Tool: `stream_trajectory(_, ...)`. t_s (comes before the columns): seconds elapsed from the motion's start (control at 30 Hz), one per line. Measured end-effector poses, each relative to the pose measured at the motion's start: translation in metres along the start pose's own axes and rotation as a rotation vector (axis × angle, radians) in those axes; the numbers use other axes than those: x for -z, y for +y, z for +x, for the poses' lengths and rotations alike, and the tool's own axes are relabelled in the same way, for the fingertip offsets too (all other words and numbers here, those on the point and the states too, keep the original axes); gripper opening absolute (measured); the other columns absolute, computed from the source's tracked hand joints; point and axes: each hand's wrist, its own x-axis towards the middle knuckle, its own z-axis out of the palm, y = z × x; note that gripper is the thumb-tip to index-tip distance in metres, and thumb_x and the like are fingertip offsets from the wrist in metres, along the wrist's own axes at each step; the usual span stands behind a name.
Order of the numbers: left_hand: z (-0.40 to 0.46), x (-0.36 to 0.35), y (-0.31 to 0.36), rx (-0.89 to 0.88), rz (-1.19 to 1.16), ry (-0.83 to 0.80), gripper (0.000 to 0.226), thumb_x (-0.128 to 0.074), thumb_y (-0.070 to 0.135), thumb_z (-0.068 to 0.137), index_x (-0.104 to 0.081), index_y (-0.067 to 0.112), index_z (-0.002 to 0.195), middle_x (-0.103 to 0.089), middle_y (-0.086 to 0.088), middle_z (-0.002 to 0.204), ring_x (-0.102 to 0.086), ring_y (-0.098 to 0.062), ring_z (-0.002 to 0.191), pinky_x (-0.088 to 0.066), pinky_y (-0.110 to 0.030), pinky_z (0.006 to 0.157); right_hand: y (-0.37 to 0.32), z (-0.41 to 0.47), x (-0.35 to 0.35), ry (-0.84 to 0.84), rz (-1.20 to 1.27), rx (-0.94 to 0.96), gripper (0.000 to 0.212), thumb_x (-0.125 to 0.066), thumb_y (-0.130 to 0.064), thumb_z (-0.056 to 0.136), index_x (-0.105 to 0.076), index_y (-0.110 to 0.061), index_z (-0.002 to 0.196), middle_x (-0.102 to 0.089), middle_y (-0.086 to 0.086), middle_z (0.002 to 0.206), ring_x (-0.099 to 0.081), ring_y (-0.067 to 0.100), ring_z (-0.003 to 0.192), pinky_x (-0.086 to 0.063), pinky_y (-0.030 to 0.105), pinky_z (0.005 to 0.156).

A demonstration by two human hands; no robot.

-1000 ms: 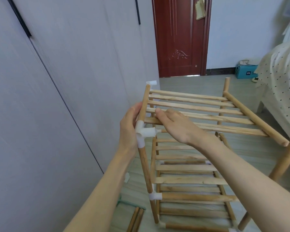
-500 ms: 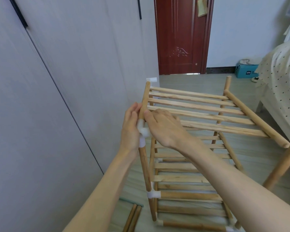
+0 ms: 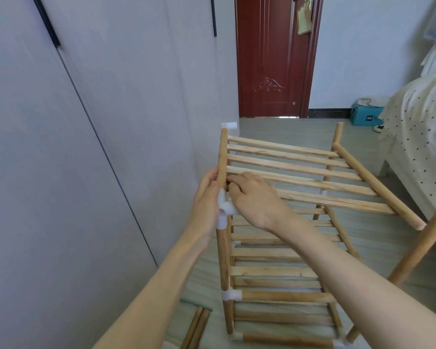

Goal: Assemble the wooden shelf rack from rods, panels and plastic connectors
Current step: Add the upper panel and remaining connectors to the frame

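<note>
The wooden shelf rack (image 3: pixel 275 278) stands on the floor in front of me, with several slatted levels joined by white plastic connectors. Its top slatted panel (image 3: pixel 312 170) lies tilted, its right end rod hanging free. My left hand (image 3: pixel 207 200) wraps around the near-left upright at a white connector (image 3: pixel 224 207). My right hand (image 3: pixel 254 197) rests over the panel's left end, its fingers curled at the same connector. What the fingertips grip is hidden.
A grey wardrobe wall runs along the left. Two loose rods (image 3: pixel 195 328) lie on the floor at the bottom. A bed with dotted sheets (image 3: pixel 423 127) stands at the right, a blue box (image 3: pixel 365 117) and a red door (image 3: pixel 269 56) behind.
My right hand has slid left along the top panel to the white connector, next to my left hand. The rack's top panel has shifted slightly with it.
</note>
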Motion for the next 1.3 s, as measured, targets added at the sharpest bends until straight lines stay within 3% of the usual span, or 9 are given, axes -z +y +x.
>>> stream_trajectory(0.13, -0.006, -0.010, -0.002, 0.008, -0.009, 0.044, 0.023, -0.037, 0.016, 0.101, -0.051, 0.027, 0.114, -0.062, 0.007, 0.104, -0.060, -0.003, 0.091, -0.048, -0.011, 0.067, 0.004, -0.010, 0.009, 0.091, 0.010, 0.022, 0.032, -0.034, -0.019, 0.096, -0.063, -0.014, 0.106, -0.060, 0.003, 0.115, -0.051, 0.021, 0.110, -0.036, 0.043, 0.099)
stream_trajectory(0.27, -0.012, -0.004, -0.005, -0.196, 0.399, 0.052, 0.010, -0.047, 0.031, 0.095, -0.050, 0.041, 0.096, -0.058, 0.016, 0.102, -0.056, -0.006, 0.101, -0.043, -0.020, 0.078, 0.013, -0.027, 0.025, 0.178, -0.051, 0.088, 0.027, -0.038, -0.018, 0.095, -0.063, -0.008, 0.100, -0.059, 0.002, 0.111, -0.049, 0.020, 0.108, -0.039, 0.041, 0.093)
stream_trajectory(0.47, -0.017, -0.003, 0.002, -0.551, 0.798, -0.293, 0.029, -0.049, 0.038, 0.093, -0.060, 0.029, 0.118, -0.047, 0.033, 0.096, -0.042, 0.002, 0.107, -0.033, -0.009, 0.084, 0.042, -0.063, 0.061, 0.212, -0.232, 0.073, 0.026, -0.040, -0.016, 0.095, -0.064, -0.006, 0.092, -0.059, 0.001, 0.106, -0.048, 0.020, 0.104, -0.037, 0.039, 0.090)
stream_trajectory(0.57, -0.015, -0.013, 0.008, -0.694, 0.909, -0.418, 0.035, -0.062, 0.029, 0.088, -0.061, 0.025, 0.123, -0.059, 0.016, 0.096, -0.045, -0.005, 0.107, -0.040, -0.024, 0.088, 0.063, -0.082, 0.081, 0.232, -0.225, 0.003, 0.028, -0.041, -0.016, 0.095, -0.060, -0.005, 0.079, -0.058, 0.001, 0.091, -0.048, 0.019, 0.093, -0.038, 0.034, 0.079)
stream_trajectory(0.67, -0.021, -0.046, 0.014, -0.848, 0.979, -0.406, 0.028, -0.070, 0.019, 0.081, -0.070, 0.017, 0.109, -0.062, -0.001, 0.085, -0.057, -0.019, 0.087, -0.046, -0.034, 0.077, 0.088, -0.095, 0.098, 0.361, -0.195, -0.137, 0.034, -0.041, -0.019, 0.095, -0.058, 0.000, 0.072, -0.058, 0.006, 0.077, -0.050, 0.022, 0.078, -0.040, 0.037, 0.070)
stream_trajectory(0.8, -0.025, -0.102, 0.021, -1.046, 1.034, -0.437, 0.019, -0.074, 0.029, 0.075, -0.071, 0.014, 0.085, -0.050, 0.009, 0.072, -0.042, -0.013, 0.075, -0.038, -0.032, 0.069, 0.119, -0.107, 0.117, 0.590, 0.141, -0.479, 0.047, -0.038, -0.025, 0.098, -0.054, -0.012, 0.056, -0.055, 0.008, 0.058, -0.049, 0.021, 0.057, -0.036, 0.031, 0.055)
stream_trajectory(0.97, -0.012, -0.140, 0.022, -0.939, 1.229, -0.619, 0.028, -0.051, 0.060, 0.083, -0.049, 0.034, 0.094, -0.034, 0.014, 0.094, -0.024, -0.002, 0.087, -0.020, -0.024, 0.068, 0.138, -0.123, 0.123, 0.578, 1.088, -0.728, 0.033, -0.034, -0.041, 0.099, -0.048, -0.016, 0.084, -0.058, 0.005, 0.057, -0.049, 0.018, 0.053, -0.042, 0.029, 0.054)
stream_trajectory(1.17, -0.011, -0.151, 0.018, -0.890, 1.389, -0.721, 0.038, -0.016, 0.067, 0.080, -0.036, 0.036, 0.090, -0.031, 0.020, 0.072, -0.033, -0.006, 0.078, -0.023, -0.026, 0.062, 0.158, -0.127, 0.144, 0.193, 1.113, -0.654, 0.058, -0.038, -0.062, 0.090, -0.053, -0.010, 0.069, -0.051, 0.006, 0.055, -0.044, 0.018, 0.046, -0.041, 0.026, 0.052)
stream_trajectory(1.3, -0.011, -0.155, 0.015, -0.900, 1.407, -0.695, 0.036, -0.016, 0.066, 0.082, -0.036, 0.037, 0.091, -0.038, 0.013, 0.077, -0.037, -0.008, 0.080, -0.029, -0.026, 0.076, 0.159, -0.111, 0.154, 0.221, 1.200, -0.634, 0.046, -0.040, -0.050, 0.094, -0.052, -0.010, 0.075, -0.047, 0.003, 0.060, -0.045, 0.016, 0.047, -0.038, 0.023, 0.045)
